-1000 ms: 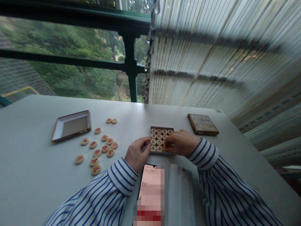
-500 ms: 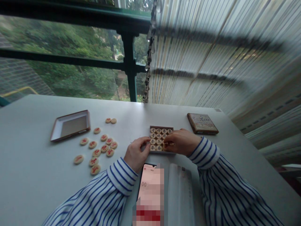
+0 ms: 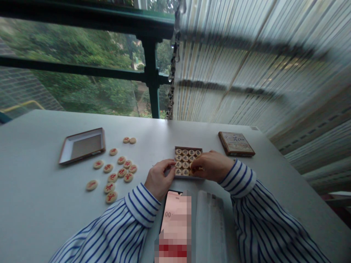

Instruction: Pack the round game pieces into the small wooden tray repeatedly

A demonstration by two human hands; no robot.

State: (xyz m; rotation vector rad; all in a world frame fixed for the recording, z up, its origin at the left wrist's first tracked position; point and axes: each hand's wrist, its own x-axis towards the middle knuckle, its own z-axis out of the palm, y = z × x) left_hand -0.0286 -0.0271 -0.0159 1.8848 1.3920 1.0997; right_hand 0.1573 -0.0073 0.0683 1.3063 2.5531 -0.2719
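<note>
Two bare hands, one shallow box [image 3: 183,177], logged from my remote feed. Box sits flat on the white tabletop [image 3: 153,129], right of centre. Inside: black-lettered discs [image 3: 185,165] in rows, faces up, presumably laid flat to fit snugly.

Left hand [image 3: 160,179] at the box's left wall: thumb and forefinger slightly apart; reads to me as bracing against sliding. Can't tell whether they press or just touch.

Right hand [image 3: 212,165] reaches over the box's right side, fingers bent down toward its near right corner. A pale disc [image 3: 201,168] partly shows under them; fingertips hidden, so I can't tell if they pinch it or have let go. Bent pose probably suits the tight slot.

Fourteen loose discs [image 3: 112,178] by my count, mostly red-lettered, left of the box, likely apart to keep colours separate. Open tray [image 3: 87,146], hollow up, toward the far left corner; decorated box [image 3: 236,143] near the far right corner. Both off to the sides, I'd guess for elbow room.

Phone [image 3: 174,204] toward the near edge, digits showing, perhaps for easy reading. Translucent plastic case [image 3: 210,226] just beside it.
</note>
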